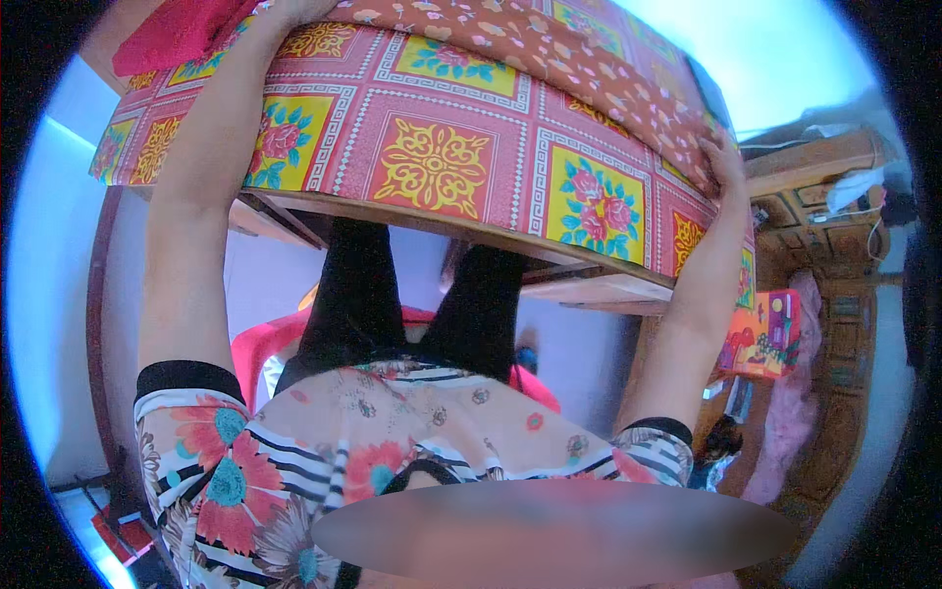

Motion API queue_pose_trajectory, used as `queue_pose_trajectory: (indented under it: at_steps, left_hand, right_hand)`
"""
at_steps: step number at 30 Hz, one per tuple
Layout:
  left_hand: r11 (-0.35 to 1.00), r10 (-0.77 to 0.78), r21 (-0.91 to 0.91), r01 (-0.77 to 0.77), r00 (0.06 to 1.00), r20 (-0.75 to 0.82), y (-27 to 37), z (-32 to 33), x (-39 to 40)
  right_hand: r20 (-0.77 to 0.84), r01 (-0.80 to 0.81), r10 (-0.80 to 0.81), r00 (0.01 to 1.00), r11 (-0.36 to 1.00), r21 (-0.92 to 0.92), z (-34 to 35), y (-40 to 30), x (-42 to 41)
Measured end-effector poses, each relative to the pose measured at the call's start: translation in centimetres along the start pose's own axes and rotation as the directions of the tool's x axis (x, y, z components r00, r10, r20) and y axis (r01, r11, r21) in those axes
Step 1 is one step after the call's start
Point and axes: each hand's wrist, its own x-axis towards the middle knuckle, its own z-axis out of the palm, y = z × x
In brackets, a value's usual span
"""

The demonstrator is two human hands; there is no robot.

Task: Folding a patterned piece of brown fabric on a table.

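A brown cloth with a pale flower print lies in a long strip across the table, its lower edge slanting down to the right. My left hand is at the cloth's left end, partly cut off by the top of the view. At the other end my right hand touches the cloth near the table's right edge, fingers bent over it. Whether either hand grips the fabric is not clear. Beneath the cloth is a pink, red and yellow patterned table cover.
Bright red fabric lies on the table's far left. My legs reach under the wooden table edge, and I sit on a red chair. To the right are an orange printed item, pink fabric and carved wooden furniture.
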Motion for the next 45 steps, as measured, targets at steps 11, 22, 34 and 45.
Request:
queue_pose_trajectory:
  at_steps: [11,22,34,45]
  left_hand:
    - [0.979,-0.060,-0.202,0.007,0.964,-0.260,11.1,-7.1,0.6]
    - [0.984,-0.140,-0.134,0.120,0.978,-0.152,9.9,-6.8,-0.7]
    - [0.727,-0.158,-0.661,-0.183,0.893,-0.421,30.1,-9.1,13.7]
    - [0.942,0.231,-0.165,-0.292,0.922,-0.310,48.1,-7.8,18.6]
  right_hand:
    - [0.004,0.046,-0.051,0.999,0.931,0.363,-0.6,-5.0,0.1]
    - [0.282,-0.188,0.027,0.959,0.805,0.563,-1.6,-5.6,-1.7]
    - [0.234,-0.173,-0.009,0.972,0.647,0.743,0.8,-10.6,0.9]
    - [0.259,-0.221,0.048,0.965,0.687,0.692,0.7,-1.3,4.3]
